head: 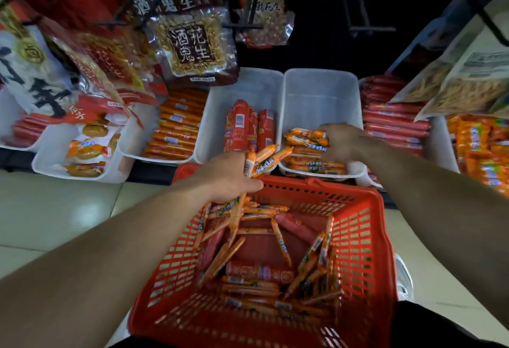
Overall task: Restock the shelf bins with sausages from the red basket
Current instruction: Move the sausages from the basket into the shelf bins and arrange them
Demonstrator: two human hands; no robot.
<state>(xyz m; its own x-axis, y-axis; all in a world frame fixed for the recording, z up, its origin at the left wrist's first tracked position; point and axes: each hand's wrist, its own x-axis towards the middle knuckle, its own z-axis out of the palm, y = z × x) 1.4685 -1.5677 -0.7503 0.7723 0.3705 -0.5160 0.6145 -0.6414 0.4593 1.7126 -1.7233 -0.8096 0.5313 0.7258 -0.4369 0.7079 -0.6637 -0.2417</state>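
Note:
The red basket (366, 240) stands on the floor in front of me, holding several thin orange sausages (264, 287) and a few thick red ones. My left hand (228, 174) grips a bunch of orange sausages (264, 161) above the basket's far rim. My right hand (344, 142) reaches into a white bin (322, 91), its fingers down on the orange sausages (308, 138) piled at the bin's front. I cannot see whether its fingers close around any.
A neighbouring white bin (256, 85) holds thick red sausages (242, 124). More bins with orange sticks (176, 127), red sticks (391, 119) and snack packs line the low shelf. Peanut bags (192, 44) hang above. Pale floor tiles (55, 210) lie to the left.

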